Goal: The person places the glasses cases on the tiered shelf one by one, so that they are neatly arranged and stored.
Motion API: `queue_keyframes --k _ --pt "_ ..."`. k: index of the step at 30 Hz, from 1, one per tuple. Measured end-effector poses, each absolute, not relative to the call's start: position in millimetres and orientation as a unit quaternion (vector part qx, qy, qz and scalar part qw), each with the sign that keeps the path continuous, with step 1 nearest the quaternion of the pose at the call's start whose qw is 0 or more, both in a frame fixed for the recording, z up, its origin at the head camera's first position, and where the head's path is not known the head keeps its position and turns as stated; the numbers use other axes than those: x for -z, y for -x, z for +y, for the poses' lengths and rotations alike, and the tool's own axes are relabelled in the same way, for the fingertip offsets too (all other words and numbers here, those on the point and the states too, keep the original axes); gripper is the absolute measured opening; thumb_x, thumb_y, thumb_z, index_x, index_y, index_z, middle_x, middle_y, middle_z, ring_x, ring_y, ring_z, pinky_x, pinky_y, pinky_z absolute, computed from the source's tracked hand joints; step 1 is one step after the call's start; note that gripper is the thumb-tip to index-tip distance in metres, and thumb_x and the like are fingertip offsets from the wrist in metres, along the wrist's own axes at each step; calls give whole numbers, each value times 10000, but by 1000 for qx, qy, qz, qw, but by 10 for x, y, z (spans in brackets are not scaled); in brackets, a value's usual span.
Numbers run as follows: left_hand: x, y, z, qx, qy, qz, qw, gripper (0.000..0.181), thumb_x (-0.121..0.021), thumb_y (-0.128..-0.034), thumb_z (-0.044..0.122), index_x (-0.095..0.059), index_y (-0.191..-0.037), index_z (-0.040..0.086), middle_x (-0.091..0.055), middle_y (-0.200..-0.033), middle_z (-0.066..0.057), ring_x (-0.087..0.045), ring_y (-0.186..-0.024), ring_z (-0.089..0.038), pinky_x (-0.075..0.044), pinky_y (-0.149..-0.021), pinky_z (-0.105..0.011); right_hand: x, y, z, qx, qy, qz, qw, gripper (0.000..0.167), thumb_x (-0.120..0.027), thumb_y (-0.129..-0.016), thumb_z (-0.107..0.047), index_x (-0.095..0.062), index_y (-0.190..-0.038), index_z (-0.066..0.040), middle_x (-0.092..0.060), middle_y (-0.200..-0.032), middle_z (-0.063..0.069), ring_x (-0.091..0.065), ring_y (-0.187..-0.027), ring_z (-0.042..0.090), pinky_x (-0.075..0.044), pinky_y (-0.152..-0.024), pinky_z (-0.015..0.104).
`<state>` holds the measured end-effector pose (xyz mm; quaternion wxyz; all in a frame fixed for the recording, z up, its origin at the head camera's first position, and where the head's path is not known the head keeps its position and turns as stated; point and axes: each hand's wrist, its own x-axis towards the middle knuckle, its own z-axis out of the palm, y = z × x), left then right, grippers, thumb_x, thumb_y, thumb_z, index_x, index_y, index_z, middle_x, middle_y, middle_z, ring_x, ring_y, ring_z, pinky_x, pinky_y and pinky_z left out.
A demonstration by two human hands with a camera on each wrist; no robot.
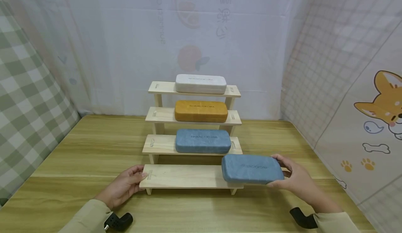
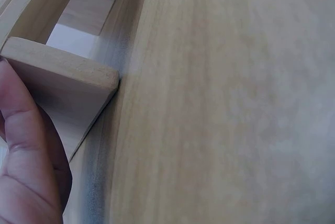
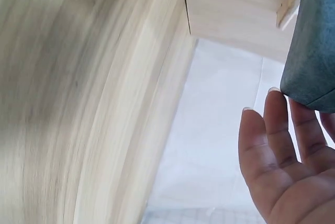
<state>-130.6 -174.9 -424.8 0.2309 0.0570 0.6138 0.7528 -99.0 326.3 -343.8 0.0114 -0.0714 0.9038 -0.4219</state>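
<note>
A wooden stepped stand [image 1: 185, 177] has several tiers. My left hand [image 1: 124, 186] pinches the left end of its lowest shelf, thumb on top; in the left wrist view fingers [image 2: 23, 145] show beside the stand's wood [image 2: 63, 67]. A blue glasses case [image 1: 252, 169] is held by its right end in my right hand [image 1: 293, 177]. Its left part overlaps the right end of the lowest shelf; whether it touches the wood I cannot tell. From the right wrist, the case [image 3: 314, 51] appears at the edge, above the right hand's fingers [image 3: 277, 135].
Higher tiers carry a second blue case [image 1: 203, 141], a mustard-yellow case [image 1: 201, 111] and, on top, a white case [image 1: 201, 84]. Beneath the stand is a wood-grain table [image 1: 103, 149]. A pale curtain [image 1: 110, 51] hangs behind, with patterned cloths at both sides.
</note>
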Motion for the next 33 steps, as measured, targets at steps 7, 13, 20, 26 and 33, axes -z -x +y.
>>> queue_keyframes --k 7,13,20,26,33 --pt "4257 1308 -1755 -755 -58 611 231 615 -478 -1017 104 -107 -1431 -159 -534 -1149 -28 -594 -980 -107 -529 -822 -282 3487 992 3026 426 80 901 8 834 -885 -678 -193 -459 -1368 -1 -498 -1327 207 -539 -1129 356 -539 -783 265" --pt "4253 1312 -1763 -755 -60 612 228 622 -503 -1011 134 -136 -1422 -155 -538 -1134 -17 -592 -982 -107 -525 -819 -275 3540 1021 2813 420 101 902 -12 835 -911 -625 -200 -507 -1319 28 -549 -1273 156 -526 -1102 260 -532 -819 256" --pt "4245 1314 -1755 -753 -56 615 227 632 -504 -1009 132 -126 -1426 -156 -538 -1146 -36 -593 -986 -112 -527 -832 -282 3553 1030 2593 428 102 898 -10 857 -921 -591 -186 -514 -1305 56 -546 -1240 148 -526 -1074 280 -526 -822 265" --pt "4238 1310 -1749 -750 -53 619 227 635 -496 -1011 123 -114 -1432 -160 -536 -1155 -47 -593 -982 -112 -529 -830 -280 3562 1046 2435 428 95 899 -4 866 -931 -581 -184 -522 -1307 48 -539 -1247 142 -524 -1070 268 -525 -837 295" --pt "4240 1308 -1750 -750 -52 618 230 636 -488 -1016 129 -107 -1441 -153 -528 -1174 -53 -591 -997 -110 -527 -841 -284 3570 1087 2277 431 90 898 11 862 -929 -592 -195 -520 -1324 8 -526 -1268 135 -515 -1056 245 -522 -833 313"
